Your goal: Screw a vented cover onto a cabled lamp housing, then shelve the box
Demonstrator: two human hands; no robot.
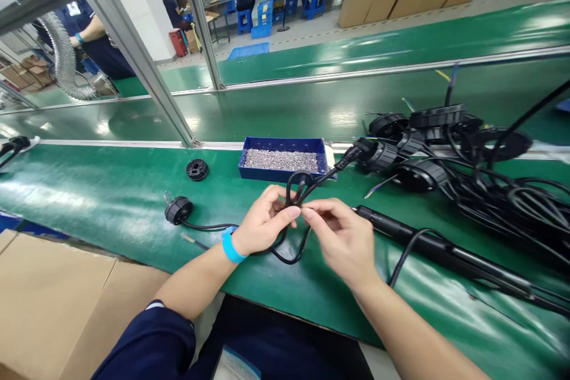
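My left hand (pixel 266 222), with a light-blue band at the wrist, pinches a looped black cable (pixel 287 261) in front of the blue bin. My right hand (pixel 342 240) meets it there, thumb and forefinger pressed together on the same cable; any small part between the fingertips is hidden. From the cable loops a thicker strain-relief piece (pixel 347 158) leads up right to the pile. To the left lies a round black housing (pixel 179 210) with coloured wire ends and a cable running toward my left hand. Behind it rests a flat black round cap (pixel 197 170).
The blue bin (pixel 267 174) holds many small metal screws. A black electric screwdriver (pixel 427 246) lies right of my right hand. Beyond it are piled black cables (pixel 503 208) and round housings (pixel 421 175). A metal frame post (pixel 129 47) rises behind; a cardboard box (pixel 48 303) stands lower left.
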